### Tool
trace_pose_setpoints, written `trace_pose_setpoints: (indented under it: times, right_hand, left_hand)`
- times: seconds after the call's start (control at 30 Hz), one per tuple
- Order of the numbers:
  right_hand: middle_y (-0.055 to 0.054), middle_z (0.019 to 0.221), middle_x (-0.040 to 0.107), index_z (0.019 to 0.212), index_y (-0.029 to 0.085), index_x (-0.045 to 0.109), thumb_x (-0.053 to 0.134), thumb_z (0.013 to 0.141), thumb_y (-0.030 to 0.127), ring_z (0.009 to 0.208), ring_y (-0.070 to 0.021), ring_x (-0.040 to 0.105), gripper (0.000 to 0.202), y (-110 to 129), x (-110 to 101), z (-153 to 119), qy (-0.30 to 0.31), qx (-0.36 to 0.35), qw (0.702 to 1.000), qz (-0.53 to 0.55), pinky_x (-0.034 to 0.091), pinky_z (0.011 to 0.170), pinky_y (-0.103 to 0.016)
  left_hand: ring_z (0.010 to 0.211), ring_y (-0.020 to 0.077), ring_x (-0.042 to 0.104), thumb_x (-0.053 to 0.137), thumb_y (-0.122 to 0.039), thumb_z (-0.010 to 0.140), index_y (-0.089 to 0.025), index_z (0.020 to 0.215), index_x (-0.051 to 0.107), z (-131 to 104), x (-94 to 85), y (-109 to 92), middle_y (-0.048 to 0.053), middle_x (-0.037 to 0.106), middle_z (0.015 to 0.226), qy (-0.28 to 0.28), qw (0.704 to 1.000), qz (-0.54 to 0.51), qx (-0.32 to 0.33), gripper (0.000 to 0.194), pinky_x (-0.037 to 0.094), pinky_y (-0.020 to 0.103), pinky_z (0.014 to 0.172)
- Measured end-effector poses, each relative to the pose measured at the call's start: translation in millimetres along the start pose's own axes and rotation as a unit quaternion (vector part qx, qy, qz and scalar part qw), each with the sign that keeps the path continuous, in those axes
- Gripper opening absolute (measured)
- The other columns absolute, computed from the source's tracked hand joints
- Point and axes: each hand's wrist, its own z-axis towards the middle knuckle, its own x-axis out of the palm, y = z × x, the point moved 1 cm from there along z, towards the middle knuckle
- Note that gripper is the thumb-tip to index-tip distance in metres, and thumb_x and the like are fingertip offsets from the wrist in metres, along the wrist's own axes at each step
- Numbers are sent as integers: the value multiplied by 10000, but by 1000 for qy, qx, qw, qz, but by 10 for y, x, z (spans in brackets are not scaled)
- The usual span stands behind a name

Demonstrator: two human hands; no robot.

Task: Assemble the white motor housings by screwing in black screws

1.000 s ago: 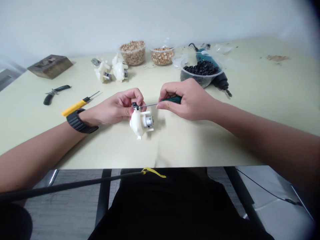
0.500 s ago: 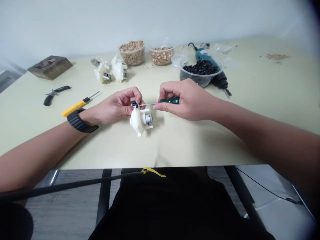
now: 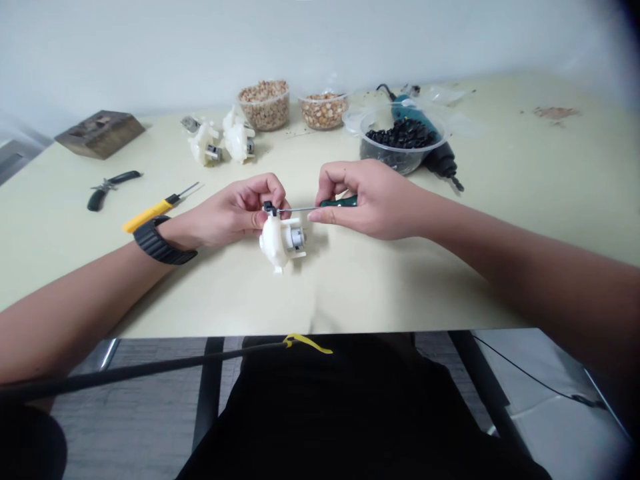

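Observation:
Near the middle of the table, my left hand [image 3: 245, 212] grips a white plastic assembly [image 3: 274, 241] by its top, where a small black part [image 3: 270, 208] sits. A silvery motor [image 3: 297, 238] sticks out of the assembly's right side. My right hand [image 3: 373, 200] is closed on a green-handled screwdriver [image 3: 340, 202], held level. Its thin shaft points left and its tip meets the black part, though the exact contact is too small to make out.
Behind are two similar white assemblies [image 3: 204, 144], tubs of beige pieces [image 3: 264, 107] and orange-brown pieces [image 3: 324, 112], a bowl of black parts [image 3: 403, 137] and a teal power tool [image 3: 440, 157]. At left lie a brown block [image 3: 100, 135], pliers [image 3: 113, 189] and a yellow screwdriver [image 3: 150, 215].

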Motion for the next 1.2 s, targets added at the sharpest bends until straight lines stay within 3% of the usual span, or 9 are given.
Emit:
trace_pose_setpoints:
  times: [0.2,0.37,0.57,0.73,0.87,0.97,1.07,1.13,1.2]
  right_hand:
    - [31,697,587,846,185,619,689,971,377,655,-110,442,240,36,-4,1,7,20,1000,-15,302,656,-287]
    - [31,639,528,806,187,631,612,1023,459,649,-118,427,349,26,-2,16,22,36,999,-22,280,652,-306]
    - [-15,852,675,922,184,655,815,859,385,732,-136,513,264,60,-26,-15,8,21,1000,-14,326,674,-290]
    - [32,686,616,872,182,641,781,909,350,622,-104,447,221,91,-28,-21,2,32,999,-4,315,630,-287]
    - [43,617,617,817,178,616,759,950,389,548,-78,442,287,80,-30,13,38,75,994,65,314,574,-270]
    - [40,598,604,803,168,627,762,951,466,485,-58,423,359,35,-32,45,93,142,972,161,286,493,-251]
    - [51,585,536,828,162,647,763,945,511,441,-48,368,385,-14,-26,52,147,217,920,292,224,421,-246]
    - [75,566,443,865,159,655,743,959,526,435,-44,297,388,-29,-25,42,141,235,894,353,182,403,-249]
    - [92,566,380,948,153,680,738,957,549,451,-49,252,400,-27,-32,24,94,230,899,360,172,409,-257]
  left_hand:
    - [651,130,624,917,-361,783,-192,939,677,-6,-6,27,47,684,877,-16,1000,0,-1,332,488,222,540]
    - [621,122,589,909,-380,789,-198,941,680,-9,8,28,38,665,841,-20,1000,4,0,330,458,218,520]
    - [605,114,564,898,-397,800,-200,948,671,-1,5,15,32,652,829,-12,1000,18,3,334,456,217,523]
    - [640,115,580,863,-347,848,-215,954,651,13,-19,34,27,635,830,18,1000,12,20,272,454,211,545]
    - [642,124,603,866,-331,844,-220,976,660,16,-47,49,34,663,852,25,999,21,27,269,467,226,551]
    - [650,133,624,865,-320,847,-213,975,671,14,-59,38,39,674,849,21,999,38,27,256,471,233,558]
    - [660,117,609,854,-292,864,-213,996,663,21,-63,28,34,670,860,40,998,36,39,246,468,219,560]
    - [697,113,618,852,-273,868,-212,1016,655,28,-67,30,37,682,909,46,997,20,54,254,491,216,584]
    - [743,116,648,847,-270,875,-207,1020,647,33,-68,38,43,697,971,28,998,-8,62,255,526,221,621]
